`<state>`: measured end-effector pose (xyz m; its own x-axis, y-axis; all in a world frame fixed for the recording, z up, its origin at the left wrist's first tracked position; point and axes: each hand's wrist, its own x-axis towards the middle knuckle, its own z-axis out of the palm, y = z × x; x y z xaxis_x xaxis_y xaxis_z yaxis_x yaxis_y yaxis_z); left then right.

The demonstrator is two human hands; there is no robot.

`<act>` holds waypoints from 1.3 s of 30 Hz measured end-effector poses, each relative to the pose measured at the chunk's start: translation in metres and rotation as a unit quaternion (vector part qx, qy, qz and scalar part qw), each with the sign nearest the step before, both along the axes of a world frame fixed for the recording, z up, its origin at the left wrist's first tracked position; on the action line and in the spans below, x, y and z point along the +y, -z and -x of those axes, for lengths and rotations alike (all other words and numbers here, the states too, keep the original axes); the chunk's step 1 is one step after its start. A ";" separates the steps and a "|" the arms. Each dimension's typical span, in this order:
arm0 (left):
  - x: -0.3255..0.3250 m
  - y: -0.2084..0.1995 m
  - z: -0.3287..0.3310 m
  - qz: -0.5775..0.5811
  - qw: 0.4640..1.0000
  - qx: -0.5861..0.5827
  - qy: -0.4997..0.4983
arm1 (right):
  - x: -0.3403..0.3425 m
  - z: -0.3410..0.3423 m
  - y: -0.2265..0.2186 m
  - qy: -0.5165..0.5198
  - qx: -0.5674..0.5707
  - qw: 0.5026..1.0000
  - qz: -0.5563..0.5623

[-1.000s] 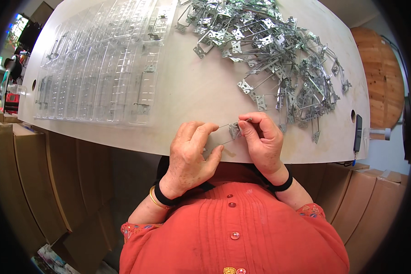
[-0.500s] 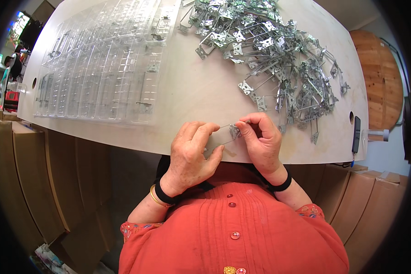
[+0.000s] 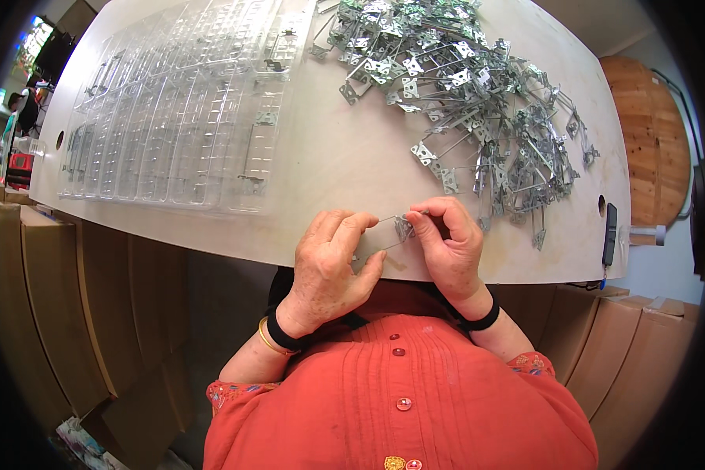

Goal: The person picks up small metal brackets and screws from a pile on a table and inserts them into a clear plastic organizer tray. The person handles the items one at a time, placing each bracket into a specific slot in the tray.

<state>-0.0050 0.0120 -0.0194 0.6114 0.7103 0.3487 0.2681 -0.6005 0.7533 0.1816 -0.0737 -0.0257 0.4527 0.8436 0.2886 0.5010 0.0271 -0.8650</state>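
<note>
The pale tabletop [image 3: 352, 149] sits in bright, soft light from above, while the space beneath drops into deep shadow, dulling the cardboard boxes [image 3: 47, 305] at left. White glare streaks the clear plastic trays [image 3: 153, 157] — their ridges half wash out toward the far end — and the heap of metal parts [image 3: 478, 117] throws back hard little glints, a few tinged green. The red shirt [image 3: 399, 376] shows its pleats crisply enough. Off in the upper left things go soft; that bluish glow [image 3: 37, 37] may be a window or a screen — straight edges bow, and blackness swallows the corners.
</note>
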 end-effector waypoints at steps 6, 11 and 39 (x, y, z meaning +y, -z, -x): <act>0.000 0.001 0.000 0.001 1.000 0.001 0.002 | 0.000 -0.001 0.003 0.002 -0.012 1.000 -0.009; 0.000 0.000 0.000 0.003 1.000 0.004 0.001 | 0.000 -0.001 0.001 -0.005 -0.018 1.000 -0.008; 0.000 0.002 0.001 -0.003 1.000 -0.001 0.000 | 0.000 0.001 -0.002 -0.004 -0.035 0.999 -0.004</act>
<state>-0.0057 0.0120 -0.0212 0.6100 0.7085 0.3547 0.2668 -0.6052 0.7500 0.1804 -0.0733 -0.0241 0.4246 0.8445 0.3263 0.5606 0.0377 -0.8272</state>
